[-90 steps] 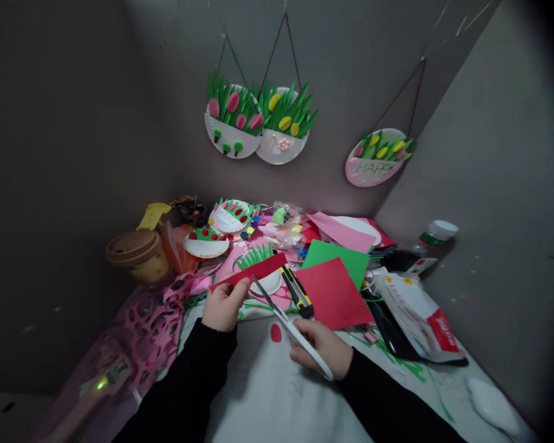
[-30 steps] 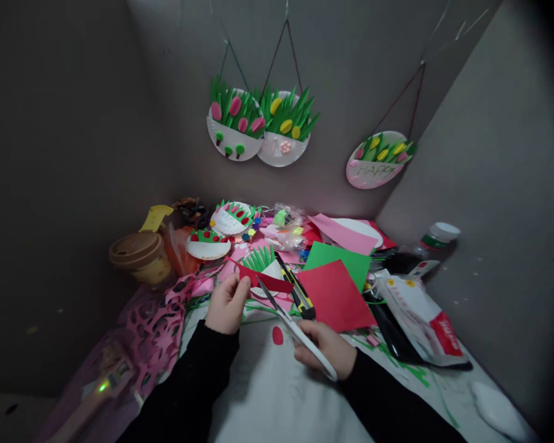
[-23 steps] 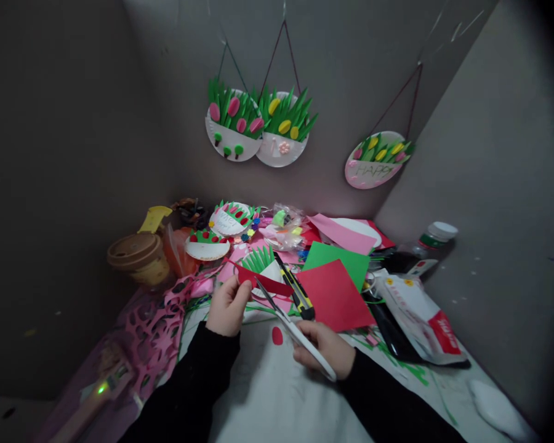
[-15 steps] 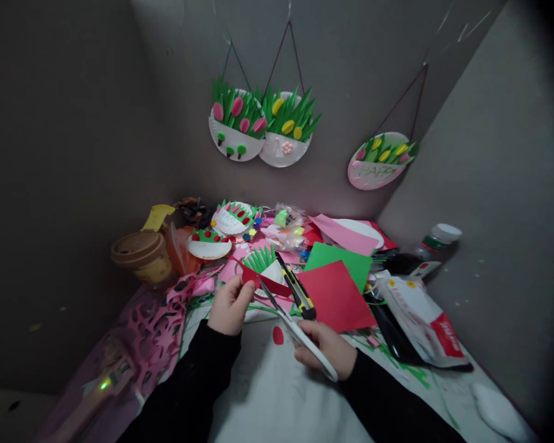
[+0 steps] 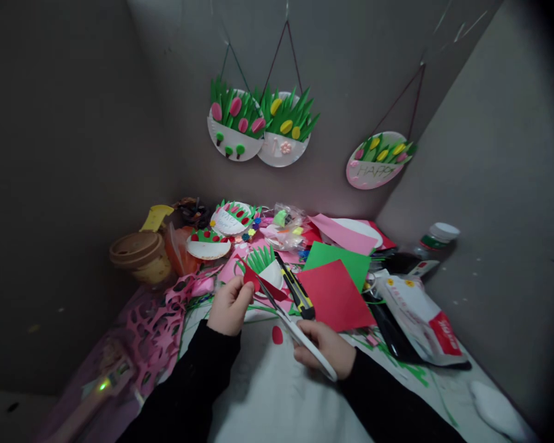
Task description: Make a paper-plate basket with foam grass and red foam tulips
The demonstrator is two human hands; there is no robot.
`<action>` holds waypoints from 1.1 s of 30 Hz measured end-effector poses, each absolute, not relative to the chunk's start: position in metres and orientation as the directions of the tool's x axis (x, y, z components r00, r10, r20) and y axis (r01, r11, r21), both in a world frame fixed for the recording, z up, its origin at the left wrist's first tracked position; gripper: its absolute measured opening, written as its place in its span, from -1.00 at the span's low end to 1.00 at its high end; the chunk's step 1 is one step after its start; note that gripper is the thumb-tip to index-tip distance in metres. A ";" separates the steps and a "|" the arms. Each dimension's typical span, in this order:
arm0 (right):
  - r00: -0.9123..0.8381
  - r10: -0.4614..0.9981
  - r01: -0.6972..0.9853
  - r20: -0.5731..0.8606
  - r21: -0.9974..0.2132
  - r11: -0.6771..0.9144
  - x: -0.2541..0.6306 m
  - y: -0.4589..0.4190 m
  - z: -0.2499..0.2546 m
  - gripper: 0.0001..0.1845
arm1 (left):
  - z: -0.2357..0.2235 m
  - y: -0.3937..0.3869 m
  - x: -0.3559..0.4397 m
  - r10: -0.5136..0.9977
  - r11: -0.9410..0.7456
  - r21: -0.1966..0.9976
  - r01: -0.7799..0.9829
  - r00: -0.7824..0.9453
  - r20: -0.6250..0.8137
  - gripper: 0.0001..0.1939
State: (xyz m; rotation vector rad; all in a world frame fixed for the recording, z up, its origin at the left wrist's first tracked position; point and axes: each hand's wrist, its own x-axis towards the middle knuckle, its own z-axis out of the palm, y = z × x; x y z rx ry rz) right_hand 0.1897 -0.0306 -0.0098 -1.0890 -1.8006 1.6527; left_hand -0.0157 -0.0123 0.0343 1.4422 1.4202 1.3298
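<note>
Pinches strip [image 5: 250, 275] between thumb and finger of left hand [image 5: 229, 306], at blades of scissors [image 5: 300, 334] in curled fingers of right hand [image 5: 333, 349], likely finding little weight, much bend (easily creased too) and best hold near 1 edge.

On the white-covered surface [image 5: 258, 394], a square red paper sheet [image 5: 335, 298] overlaps a green paper sheet [image 5: 339, 253]; a black-and-yellow plastic cutter [image 5: 297, 290] lies just left. Round brown-lidded cup [image 5: 141, 259], left of frame; round white paper-plate pockets [image 5: 284, 151] hang above, on the wall [image 5: 332, 67].
</note>
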 end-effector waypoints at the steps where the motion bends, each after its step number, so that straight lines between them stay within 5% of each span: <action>1: -0.581 0.795 0.241 -0.177 -0.970 -0.040 0.190 -0.031 -0.009 -0.77 | 0.034 -0.012 -0.015 0.974 -0.151 0.956 0.253 -0.130 0.188 -0.67; 33: -0.592 0.762 0.270 -0.261 -0.956 -0.117 0.192 -0.029 -0.003 -0.79 | 0.034 -0.009 -0.018 0.977 -0.125 0.962 0.241 -0.138 0.161 -0.71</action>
